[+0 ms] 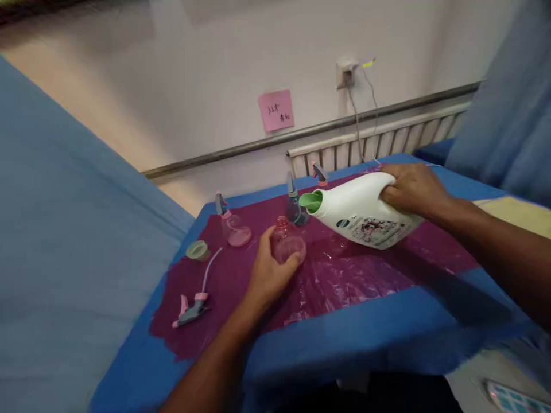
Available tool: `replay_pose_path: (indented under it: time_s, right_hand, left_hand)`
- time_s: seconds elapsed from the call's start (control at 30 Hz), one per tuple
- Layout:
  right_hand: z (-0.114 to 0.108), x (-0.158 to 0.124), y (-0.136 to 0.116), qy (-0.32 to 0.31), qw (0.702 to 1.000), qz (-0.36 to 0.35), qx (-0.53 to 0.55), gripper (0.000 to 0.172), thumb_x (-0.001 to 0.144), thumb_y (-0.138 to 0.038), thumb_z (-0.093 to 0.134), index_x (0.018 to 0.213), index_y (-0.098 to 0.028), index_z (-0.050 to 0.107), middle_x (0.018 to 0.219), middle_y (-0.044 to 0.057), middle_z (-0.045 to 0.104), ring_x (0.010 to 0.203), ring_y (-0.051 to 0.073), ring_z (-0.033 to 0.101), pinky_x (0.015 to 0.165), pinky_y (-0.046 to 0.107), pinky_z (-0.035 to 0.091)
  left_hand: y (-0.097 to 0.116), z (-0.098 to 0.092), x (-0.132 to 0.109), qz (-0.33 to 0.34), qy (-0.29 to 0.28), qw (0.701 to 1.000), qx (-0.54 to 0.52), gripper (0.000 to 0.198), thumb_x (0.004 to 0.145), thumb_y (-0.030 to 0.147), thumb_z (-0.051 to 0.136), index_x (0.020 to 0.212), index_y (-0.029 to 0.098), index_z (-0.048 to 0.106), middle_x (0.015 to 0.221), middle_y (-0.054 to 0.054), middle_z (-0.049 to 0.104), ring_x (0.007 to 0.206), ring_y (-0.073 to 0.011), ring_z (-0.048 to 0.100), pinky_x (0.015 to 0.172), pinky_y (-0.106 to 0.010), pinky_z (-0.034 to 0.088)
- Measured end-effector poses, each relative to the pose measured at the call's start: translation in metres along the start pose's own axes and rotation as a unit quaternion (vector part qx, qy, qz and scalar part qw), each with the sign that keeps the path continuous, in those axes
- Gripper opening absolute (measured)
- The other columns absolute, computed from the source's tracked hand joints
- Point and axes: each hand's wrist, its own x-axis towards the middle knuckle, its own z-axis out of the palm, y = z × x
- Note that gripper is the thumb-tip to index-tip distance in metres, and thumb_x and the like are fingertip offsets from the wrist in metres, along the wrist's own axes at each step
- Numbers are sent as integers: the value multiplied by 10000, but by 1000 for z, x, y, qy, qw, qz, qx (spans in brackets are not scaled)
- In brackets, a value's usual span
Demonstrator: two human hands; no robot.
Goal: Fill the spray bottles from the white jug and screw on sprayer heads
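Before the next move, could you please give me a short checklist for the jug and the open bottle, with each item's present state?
1. Pink bottle steadied: ok, the left hand is around its side.
2. Bottle mouth uncovered: ok, no spray head is on it.
3. White jug held: ok, the right hand grips its handle, with the jug tilted.
4. Green spout above the bottle mouth: not ok, it appears off to the right of it.
5. Loose spray head clear of both hands: ok, it lies apart on the purple sheet.
6. Amount of liquid inside the jug: cannot tell, its walls are opaque.
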Motion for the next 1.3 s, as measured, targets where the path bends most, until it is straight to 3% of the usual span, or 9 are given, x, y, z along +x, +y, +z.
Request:
replay_pose_path:
  time_s: [0.23,0.5,0.67,0.93,1.17,1.3]
  right_hand:
    - [2,3,-4,0,1000,-5,-27,394,993,-369,565,1244,-216,828,1213,189,881,1040,373,786,734,386,368]
    - [3,7,-12,-7,999,-40,-20,386,1004,-444,538,1144,-225,824,1123,187,868,939,332,746,680,391,306]
    - [8,12,-16,6,998,-67,-18,418,1030,-524,528,1102,-260,844,1052,157,858,909,330,743,682,399,345]
    - [2,12,-34,-31,994,-94,-42,437,1041,-509,540,1227,-277,860,1051,156,860,942,380,780,756,445,473]
    - [2,13,-42,-34,992,-112,-51,427,1038,-506,554,1235,-277,857,1077,162,868,965,378,781,771,443,456]
    - [0,13,-45,-45,991,-121,-45,425,1042,-509,552,1220,-277,860,1060,164,864,942,370,774,770,439,441]
  left_hand:
    - [12,-51,9,38,22,998,46,873,868,378,844,1664,286,499,1700,-149,635,1582,-388,628,1358,-597,478]
    - [21,-86,8,47,-43,988,138,835,881,467,835,1620,262,505,1625,-166,675,1511,-407,684,1310,-630,519]
    - [30,-96,3,61,-90,977,185,784,910,465,779,1612,240,514,1573,-175,698,1466,-414,701,1247,-628,576]
    - [34,-105,-3,89,-118,962,229,790,916,447,747,1643,246,512,1625,-170,671,1476,-423,688,1263,-644,569]
    - [34,-114,-4,130,-157,946,250,767,951,432,700,1663,222,513,1624,-172,645,1447,-407,690,1242,-648,577]
    - [27,-119,-3,134,-177,935,276,810,982,427,697,1735,242,466,1732,-183,570,1520,-428,649,1288,-672,550]
